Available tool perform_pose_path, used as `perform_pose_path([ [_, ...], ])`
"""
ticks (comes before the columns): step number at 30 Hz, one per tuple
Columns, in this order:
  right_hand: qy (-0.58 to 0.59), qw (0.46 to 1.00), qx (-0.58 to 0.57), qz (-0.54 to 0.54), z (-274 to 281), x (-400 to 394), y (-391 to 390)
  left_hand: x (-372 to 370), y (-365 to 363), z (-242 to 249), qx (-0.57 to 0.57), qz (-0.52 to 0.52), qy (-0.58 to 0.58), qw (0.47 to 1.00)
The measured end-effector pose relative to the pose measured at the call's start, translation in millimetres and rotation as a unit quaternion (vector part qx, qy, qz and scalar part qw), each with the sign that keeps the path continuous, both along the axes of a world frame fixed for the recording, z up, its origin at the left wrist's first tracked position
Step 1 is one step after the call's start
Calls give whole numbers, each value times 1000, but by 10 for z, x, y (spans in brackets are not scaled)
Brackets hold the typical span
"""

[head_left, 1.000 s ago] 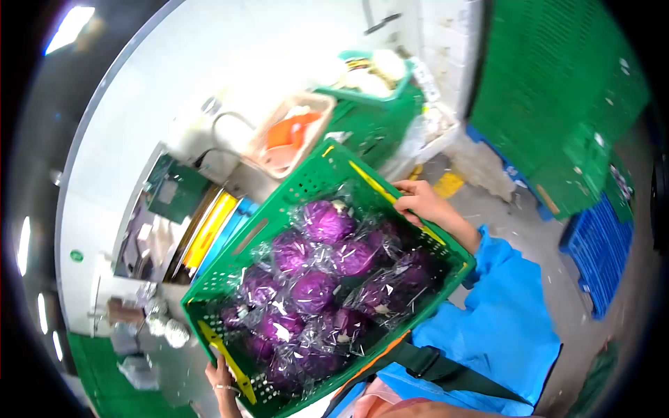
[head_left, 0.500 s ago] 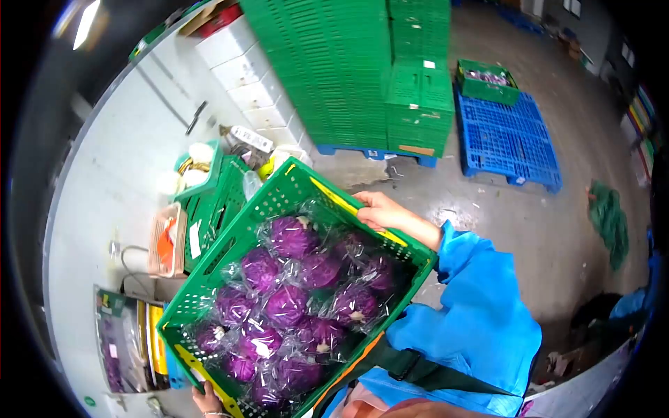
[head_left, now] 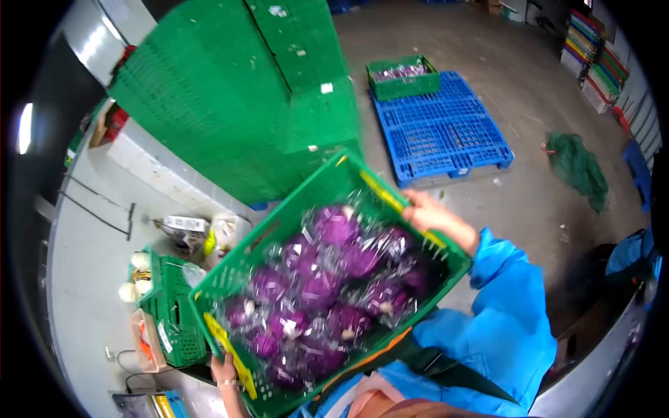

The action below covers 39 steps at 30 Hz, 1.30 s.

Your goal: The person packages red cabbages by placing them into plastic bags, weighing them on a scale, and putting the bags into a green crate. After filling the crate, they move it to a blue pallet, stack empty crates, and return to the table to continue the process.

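Note:
A green plastic crate [head_left: 259,235] with yellow strips on its end rims is held tilted in front of my body. Inside it lie several purple cabbages [head_left: 320,289] in clear plastic wrap. My right hand [head_left: 428,211] grips the far right end rim at the yellow strip, its fingers partly hidden over the edge. At the near left end, my left hand [head_left: 224,369] is closed on the opposite rim beside the other yellow strip. The crate's lower edge is close to my apron and blue sleeve.
Ahead on the floor lies a blue pallet [head_left: 446,132] bearing another green crate [head_left: 404,85] of wrapped purple produce. A tall stack of green crates [head_left: 209,90] rises to its left. Green netting [head_left: 577,167] lies at right; small baskets [head_left: 146,341] line the left wall.
My view has swung to the right, so the pallet and the crate stack now appear further left. The cabbage crate has stayed in both hands, now nearer the pallet in view.

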State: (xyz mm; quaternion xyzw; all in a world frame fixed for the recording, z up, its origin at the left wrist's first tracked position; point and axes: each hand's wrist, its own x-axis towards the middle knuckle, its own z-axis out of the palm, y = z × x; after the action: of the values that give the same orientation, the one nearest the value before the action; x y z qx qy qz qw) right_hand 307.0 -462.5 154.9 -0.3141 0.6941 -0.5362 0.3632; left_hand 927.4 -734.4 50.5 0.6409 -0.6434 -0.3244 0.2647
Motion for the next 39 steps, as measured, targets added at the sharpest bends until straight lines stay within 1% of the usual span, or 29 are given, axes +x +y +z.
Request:
perform_pose_path([
  [1,48,998,27,-30,-32,203,25,-54,-166,-40,28,-21,5,999],
  [2,32,998,13,-44,-133,226,143,-259,-303,-147,40,-41,-15,998],
  [4,56,989,22,-136,-61,847,235,-284,-756,-480,21,-114,1,993],
  [5,49,986,16,-156,-179,1091,293,-329,-960,-592,-59,-165,16,984],
  [6,68,979,18,-192,-161,1487,363,-270,-1158,-593,-45,-187,-6,981],
  [7,56,972,-5,-226,-127,1998,439,-53,-1480,-795,-50,-245,15,968],
  [8,66,966,-11,-250,-152,2497,544,72,-1507,-669,-96,-259,48,960],
  [9,55,959,-13,-276,-587,1383,520,-1318,-1832,-912,-148,-286,0,947],
  [10,56,950,-12,-306,-640,1413,650,-1638,-1858,-698,-119,-298,-29,947],
  [11,60,941,-16,-332,-756,1514,729,-1829,-2064,-792,-112,-316,-34,941],
  [12,65,931,-24,-359,-895,1635,776,-2044,-2062,-670,-131,-355,-5,926],
  [13,75,920,-19,-383,-1007,1794,762,-2213,-2364,-950,-151,-377,12,914],
  [14,82,909,-15,-408,-1115,1986,739,-2350,-2320,-783,-148,-406,35,901],
  [15,91,897,-18,-432,-1238,2177,709,-2459,-2403,-730,-153,-427,-5,891],
  [16,90,890,-11,-447,-1592,2211,666,-2580,-2544,-918,-187,-424,0,886],
  [17,90,880,7,-466,-1683,2307,714,-2710,-2586,-938,-209,-426,6,880],
  [20,43,848,-12,-528,-1523,3165,628,-2681,-2606,-824,-141,-481,30,865],
  [21,21,830,-37,-556,-1441,3695,587,-2406,-2532,-746,-88,-512,50,853],
  [22,13,823,-42,-566,-1429,4252,654,-2035,-2432,-708,-77,-521,27,850],
  [23,5,808,-59,-586,-1598,3542,479,-3097,-2646,-878,-63,-549,39,833],
  [25,9,799,-46,-599,-1764,3798,532,-3241,-2677,-833,-85,-583,-5,808],
  [28,-34,749,-36,-661,-1745,4067,246,-3358,-2714,-892,-23,-610,-16,792],
  [29,-27,759,-35,-649,-1737,4095,189,-3443,-2758,-992,-29,-615,-27,788],
  [30,-37,761,-29,-647,-1682,3746,169,-3819,-2801,-1017,-23,-616,-36,787],
  [32,-52,768,-10,-638,-1577,3546,220,-3856,-2799,-986,-20,-609,-41,792],
  [34,-70,769,31,-634,-1280,3368,281,-3862,-2884,-973,4,-592,-32,805],
  [36,-24,780,2,-625,-946,3291,152,-3661,-2875,-781,44,-567,-28,822],
  [37,2,782,-9,-623,-770,2867,66,-3917,-2891,-599,108,-565,-3,818],
  [39,-88,814,48,-572,-621,2458,338,-3751,-2953,-660,79,-521,17,850],
])
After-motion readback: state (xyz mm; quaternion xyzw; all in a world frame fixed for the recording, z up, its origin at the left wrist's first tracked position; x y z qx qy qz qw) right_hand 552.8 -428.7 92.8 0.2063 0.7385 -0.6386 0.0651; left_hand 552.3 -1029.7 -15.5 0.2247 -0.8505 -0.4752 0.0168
